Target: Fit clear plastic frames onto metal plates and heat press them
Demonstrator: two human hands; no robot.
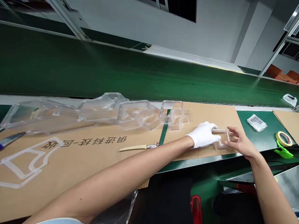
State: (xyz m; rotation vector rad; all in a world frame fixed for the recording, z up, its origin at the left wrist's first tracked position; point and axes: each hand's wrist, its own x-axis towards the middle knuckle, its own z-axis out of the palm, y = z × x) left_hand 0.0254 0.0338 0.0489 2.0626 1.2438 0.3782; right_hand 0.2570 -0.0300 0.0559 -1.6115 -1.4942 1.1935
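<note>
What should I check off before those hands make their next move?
1. Left hand holding the clear piece: ok, it grips the left side.
2. Right hand gripping firmly: cannot tell; its thumb is at the right edge.
3. Both hands gloved: not ok; only the left wears a white glove.
4. Yellow-handled cutter away from the hands: ok, it lies on the cardboard.
5. Piece free of scratches: cannot tell, too small.
</note>
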